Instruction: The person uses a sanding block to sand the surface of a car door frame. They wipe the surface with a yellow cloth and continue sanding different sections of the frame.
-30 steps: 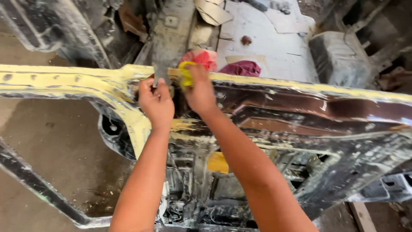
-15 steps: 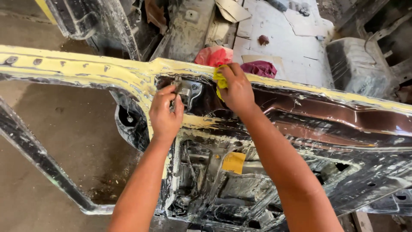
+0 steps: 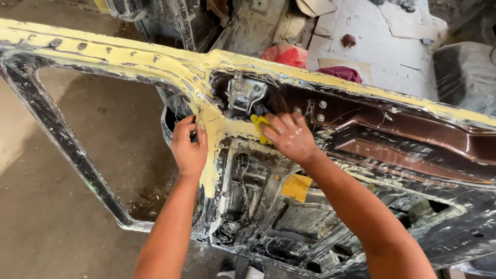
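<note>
Since the earlier frame both hands had dropped lower on the one car door shell (image 3: 372, 129), away from its top edge. From my remote seat I saw the right hand (image 3: 290, 135) pressing a single yellow pad (image 3: 260, 125) against the filler-smeared panel just below the one metal latch (image 3: 245, 94), its fingers curled down over the pad and holding it. The left hand (image 3: 188, 147) gripped the yellow-coated pillar beside it, fingers wrapped narrowly round the edge. I counted three bolt heads (image 3: 322, 105) right of the latch, one yellow sticker (image 3: 296, 187) lower inside the door, and two rags behind it, one red rag (image 3: 285, 53) and one maroon rag (image 3: 341, 73).
</note>
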